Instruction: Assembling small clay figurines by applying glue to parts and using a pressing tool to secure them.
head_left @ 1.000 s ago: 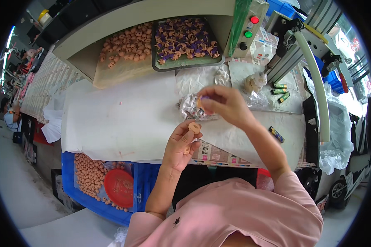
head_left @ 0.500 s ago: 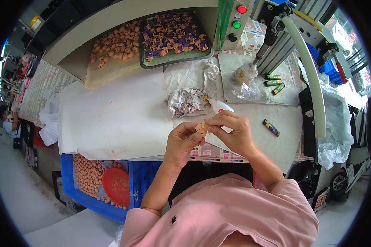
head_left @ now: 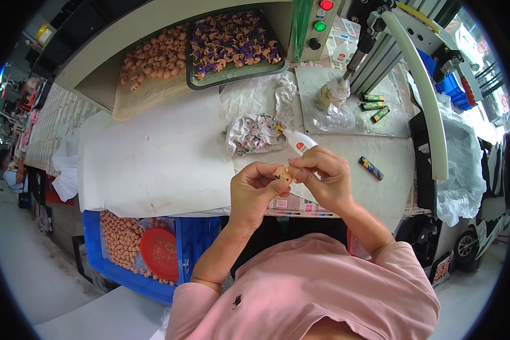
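Over the table's near edge, my left hand [head_left: 255,191] is closed around a small peach-coloured toy head [head_left: 283,174] with dark eye spots. My right hand [head_left: 328,177] pinches a tiny peach-coloured piece against the head's upper right side. Whether that piece is separate or joined to the head is too small to tell. Just beyond the hands lies a white squeeze bottle [head_left: 300,141] with a yellow tip, pointing at a crumpled patterned rag [head_left: 249,136].
At the back, a black tray [head_left: 226,80] holds peach-and-purple pieces beside a pile of toy heads [head_left: 156,56]. A blue bin [head_left: 99,263] with more heads and a red dish [head_left: 158,255] stands lower left. A press [head_left: 354,62] and a dark-wrapped tube [head_left: 371,169] are on the right.
The toy head has turned in my left fingers, and its dark eye spots now show more clearly. My right hand stays pinched at its side. The whole view has shifted slightly.
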{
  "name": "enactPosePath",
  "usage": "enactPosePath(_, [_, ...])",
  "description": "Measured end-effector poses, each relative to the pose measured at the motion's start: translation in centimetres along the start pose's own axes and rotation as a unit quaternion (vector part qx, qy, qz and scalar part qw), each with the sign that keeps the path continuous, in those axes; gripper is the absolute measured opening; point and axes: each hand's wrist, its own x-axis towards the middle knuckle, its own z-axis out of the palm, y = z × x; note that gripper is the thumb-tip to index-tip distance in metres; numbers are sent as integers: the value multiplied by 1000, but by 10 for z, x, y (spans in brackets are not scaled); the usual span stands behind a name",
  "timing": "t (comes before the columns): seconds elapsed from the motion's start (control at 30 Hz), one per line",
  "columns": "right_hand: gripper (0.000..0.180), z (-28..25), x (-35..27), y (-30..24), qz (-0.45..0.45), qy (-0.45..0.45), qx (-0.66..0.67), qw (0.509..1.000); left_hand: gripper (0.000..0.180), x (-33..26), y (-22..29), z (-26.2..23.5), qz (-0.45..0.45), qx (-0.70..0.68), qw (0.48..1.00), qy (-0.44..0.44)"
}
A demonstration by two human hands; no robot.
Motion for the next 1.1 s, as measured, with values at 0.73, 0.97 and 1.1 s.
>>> enactPosePath(0.73, [21,-167,127,-109,-528,267,-441,675,26,31,-4,28,-110,-13,993,-28])
enactPosePath(0.97, [28,-179,194,-165,-234,179,-281,914,24,34,-6,52,-97,-25,992,-72])
enactPosePath(1.1, [26,-176,148,-107,-302,312,-352,829,28,25,5,34,-90,-37,995,-10])
